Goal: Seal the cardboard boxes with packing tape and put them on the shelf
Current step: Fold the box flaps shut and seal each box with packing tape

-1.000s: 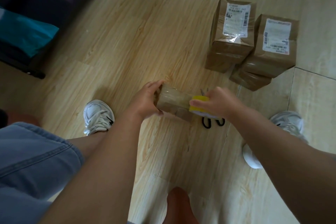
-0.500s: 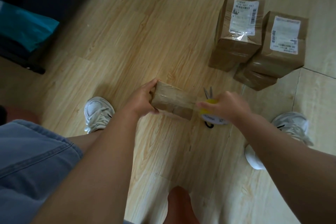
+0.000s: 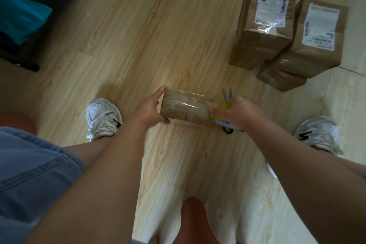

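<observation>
left hand (image 3: 151,109) — fingers curled round box (image 3: 186,112) | right hand (image 3: 237,113) — fingers gripping tape roll (image 3: 224,123)

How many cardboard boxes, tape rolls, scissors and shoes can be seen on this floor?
Cardboard boxes: 4 (one held, three grouped together)
Tape roll: 1
Scissors: 1
Shoes: 2
Total: 8
</observation>
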The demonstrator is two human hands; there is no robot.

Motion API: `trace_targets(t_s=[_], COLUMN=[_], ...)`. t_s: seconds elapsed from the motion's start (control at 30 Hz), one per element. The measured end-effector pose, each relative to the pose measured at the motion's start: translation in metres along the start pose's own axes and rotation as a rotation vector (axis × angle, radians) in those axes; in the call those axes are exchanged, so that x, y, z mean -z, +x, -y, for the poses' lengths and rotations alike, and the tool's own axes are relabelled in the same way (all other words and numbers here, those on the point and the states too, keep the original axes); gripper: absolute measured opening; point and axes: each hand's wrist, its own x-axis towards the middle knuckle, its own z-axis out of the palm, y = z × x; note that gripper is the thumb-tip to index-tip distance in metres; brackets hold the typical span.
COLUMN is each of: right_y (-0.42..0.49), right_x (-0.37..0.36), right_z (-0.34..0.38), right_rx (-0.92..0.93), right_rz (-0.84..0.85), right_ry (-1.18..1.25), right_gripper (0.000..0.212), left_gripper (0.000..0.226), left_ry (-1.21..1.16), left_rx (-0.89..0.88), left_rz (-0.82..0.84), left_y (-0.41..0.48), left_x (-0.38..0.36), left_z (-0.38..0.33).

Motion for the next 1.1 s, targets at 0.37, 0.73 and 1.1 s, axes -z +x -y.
trace_targets(t_s=[0.37, 0.73, 1.1], right_y=[0.009, 0.008, 0.013], right_x=[-0.006, -0.006, -0.016], right_z=[0.004, 0.011, 0.009], right_rx=[-0.052, -0.062, -0.065], right_rz=[0.009, 0.035, 0.042], right_ry=[0.007, -0.081, -0.059], right_gripper=[0.058, 0.061, 0.06], left_gripper=[0.116, 0.098, 0.091], left_ry=[0.43, 0.883, 0.982], left_rx=[0.038, -0.222, -0.163], left_rz=[-0.126, -0.117, -0.095], left_y=[-0.013, -0.013, -0.015], left_x=[-0.023, -0.075, -0.076], left_z=[-0.025, -0.035, -0.04])
